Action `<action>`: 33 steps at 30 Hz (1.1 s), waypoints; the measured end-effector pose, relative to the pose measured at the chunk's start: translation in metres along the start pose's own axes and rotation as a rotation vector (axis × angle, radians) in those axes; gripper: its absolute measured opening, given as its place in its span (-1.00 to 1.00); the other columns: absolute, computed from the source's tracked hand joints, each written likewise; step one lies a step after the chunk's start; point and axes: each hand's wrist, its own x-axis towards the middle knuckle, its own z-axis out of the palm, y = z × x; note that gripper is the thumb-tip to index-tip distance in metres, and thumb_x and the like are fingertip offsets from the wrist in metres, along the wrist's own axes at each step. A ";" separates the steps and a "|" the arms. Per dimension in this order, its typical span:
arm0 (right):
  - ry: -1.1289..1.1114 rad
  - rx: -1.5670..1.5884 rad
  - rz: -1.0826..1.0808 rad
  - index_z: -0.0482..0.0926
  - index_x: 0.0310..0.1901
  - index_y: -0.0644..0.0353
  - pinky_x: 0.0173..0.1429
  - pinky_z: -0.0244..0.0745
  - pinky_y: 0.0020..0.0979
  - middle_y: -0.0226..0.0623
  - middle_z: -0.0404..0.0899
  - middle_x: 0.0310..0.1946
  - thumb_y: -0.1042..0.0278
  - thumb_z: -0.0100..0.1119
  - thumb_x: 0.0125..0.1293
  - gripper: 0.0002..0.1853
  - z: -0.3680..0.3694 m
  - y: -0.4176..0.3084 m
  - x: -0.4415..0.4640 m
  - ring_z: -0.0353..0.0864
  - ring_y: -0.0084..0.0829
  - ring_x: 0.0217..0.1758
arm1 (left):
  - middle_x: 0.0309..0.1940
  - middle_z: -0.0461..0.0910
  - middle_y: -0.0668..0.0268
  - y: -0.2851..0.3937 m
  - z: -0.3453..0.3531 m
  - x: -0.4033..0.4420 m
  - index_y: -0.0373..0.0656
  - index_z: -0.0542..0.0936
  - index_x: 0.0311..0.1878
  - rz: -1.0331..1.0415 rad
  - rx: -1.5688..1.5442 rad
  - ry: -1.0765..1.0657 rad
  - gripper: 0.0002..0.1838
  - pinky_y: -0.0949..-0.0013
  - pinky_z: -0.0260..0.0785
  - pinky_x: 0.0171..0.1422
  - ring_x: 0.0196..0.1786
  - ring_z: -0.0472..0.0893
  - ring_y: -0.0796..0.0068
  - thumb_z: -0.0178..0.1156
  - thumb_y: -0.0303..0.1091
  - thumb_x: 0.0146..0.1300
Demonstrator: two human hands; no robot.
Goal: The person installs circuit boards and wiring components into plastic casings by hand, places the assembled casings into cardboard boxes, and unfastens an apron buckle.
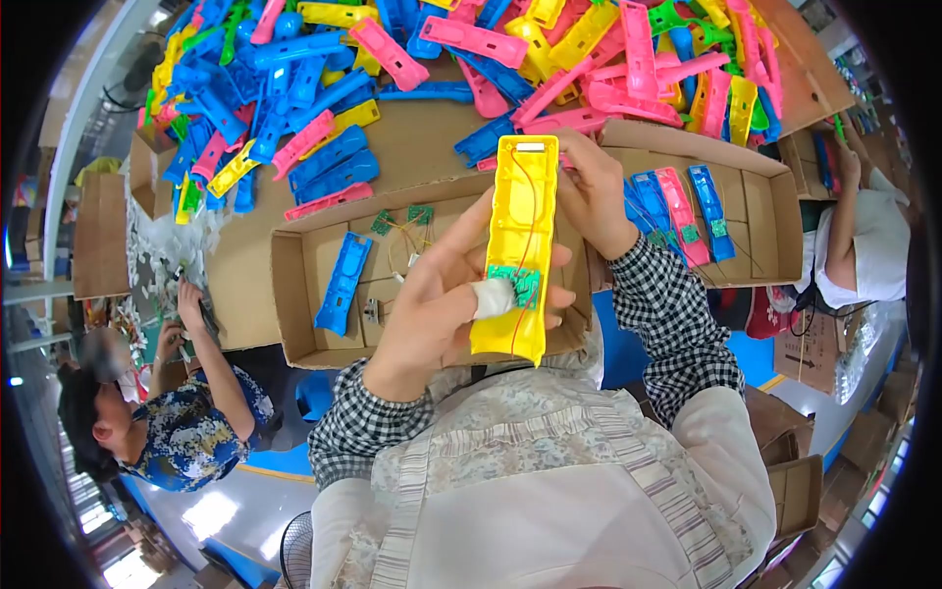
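Note:
A long yellow plastic shell (512,236), open side toward me, stands nearly upright between my hands. My left hand (432,294) is closed round its lower part. The thumb, wrapped in white tape, presses on a green circuit board (526,287) inside the shell. A thin red wire runs from the board up to a small whitish part (530,147) at the top end. My right hand (596,191) grips the shell's upper right edge, its fingertips partly hidden behind it. Below lies a cardboard tray (294,285) with a blue shell (343,285) and small wired boards (420,216).
A second cardboard tray (775,196) at the right holds blue and pink shells with boards. Blue, pink, yellow and green plastic pieces (392,59) are heaped at the back. One co-worker (196,422) sits at the left; another's arm (844,216) shows at the right.

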 end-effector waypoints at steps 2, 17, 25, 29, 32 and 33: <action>-0.039 0.082 0.097 0.52 -0.08 0.31 -0.05 0.46 -0.49 -0.23 0.59 -0.18 0.56 0.07 0.19 -0.76 -0.009 0.000 -0.008 0.60 -0.39 -0.11 | 0.17 0.37 -0.09 -0.010 0.002 0.002 -0.11 -0.08 0.45 0.048 0.090 0.012 -0.19 0.05 0.48 0.08 0.05 0.56 0.02 -0.03 -0.58 0.11; -0.030 0.830 0.638 0.44 0.08 0.31 0.06 0.44 -0.52 -0.37 0.55 -0.07 0.52 0.06 0.27 -0.67 -0.021 -0.016 -0.037 0.53 -0.57 -0.05 | 0.39 0.04 0.21 -0.056 -0.016 0.037 -0.11 -0.32 0.47 0.185 0.767 0.022 -0.12 0.37 0.09 0.35 0.33 0.23 0.45 -0.20 -0.74 0.12; 0.322 -0.103 0.331 0.48 0.04 0.32 -0.01 0.43 -0.50 -0.36 0.54 -0.11 0.45 0.12 0.29 -0.70 -0.096 0.005 -0.022 0.49 -0.58 -0.08 | 0.34 0.16 0.09 -0.030 -0.018 0.092 -0.13 -0.24 0.47 0.436 1.060 -0.158 -0.11 0.32 0.29 0.23 0.30 0.31 0.33 0.10 -0.50 0.21; 0.657 -0.223 0.219 0.47 0.02 0.26 -0.16 0.45 -0.49 -0.38 0.55 -0.20 0.36 0.07 0.34 -0.73 -0.219 0.034 -0.016 0.51 -0.57 -0.24 | -0.01 0.44 -0.08 0.040 -0.084 0.151 -0.30 0.28 0.16 0.611 1.330 0.334 -0.41 0.10 0.33 0.10 0.07 0.46 -0.04 0.23 -0.28 0.09; 0.361 -0.492 0.564 0.43 0.05 0.30 -0.06 0.46 -0.46 -0.22 0.56 -0.17 0.36 0.02 0.35 -0.71 -0.261 0.054 -0.034 0.57 -0.41 -0.16 | -0.21 0.55 -0.08 0.080 -0.188 0.204 -0.38 0.38 0.00 0.613 1.514 0.997 -0.49 0.06 0.43 -0.05 -0.13 0.56 -0.07 0.25 -0.23 0.06; 0.241 -0.585 0.675 0.42 0.06 0.31 -0.02 0.46 -0.45 -0.17 0.57 -0.16 0.36 0.00 0.36 -0.70 -0.270 0.063 -0.041 0.59 -0.35 -0.13 | -0.21 0.57 0.00 0.085 -0.204 0.219 -0.34 0.38 0.00 0.564 1.611 1.207 -0.51 0.15 0.45 -0.06 -0.12 0.58 0.07 0.25 -0.25 0.08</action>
